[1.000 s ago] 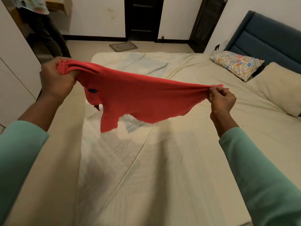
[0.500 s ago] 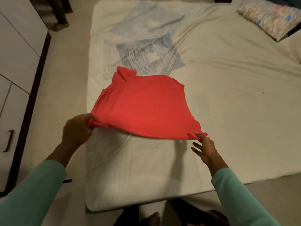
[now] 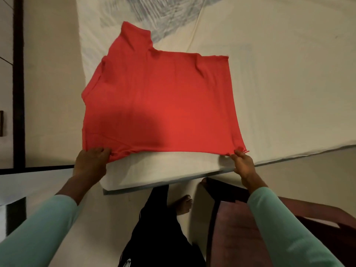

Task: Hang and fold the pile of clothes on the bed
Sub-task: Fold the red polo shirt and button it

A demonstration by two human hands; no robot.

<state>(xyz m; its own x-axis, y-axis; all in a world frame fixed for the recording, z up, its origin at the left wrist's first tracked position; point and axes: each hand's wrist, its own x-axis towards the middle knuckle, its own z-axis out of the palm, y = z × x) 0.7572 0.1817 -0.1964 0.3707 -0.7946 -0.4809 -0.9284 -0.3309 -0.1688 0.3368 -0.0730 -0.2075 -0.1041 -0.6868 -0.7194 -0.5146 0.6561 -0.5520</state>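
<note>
A red shirt lies spread flat on the cream bed sheet, near the bed's corner, with one sleeve pointing away from me at the far left. My left hand grips its near left corner with curled fingers. My right hand pinches its near right corner at the mattress edge. Both arms wear mint-green sleeves.
The mattress corner ends just in front of me. A dark wooden chair stands at the lower right, beside my bare foot. White wardrobe doors with a dark frame line the left. A blue-grey square print marks the sheet beyond the shirt.
The shirt went from being stretched in the air between my hands to lying flat on the bed. My view dropped toward the mattress edge, and both hands came down to the near corners.
</note>
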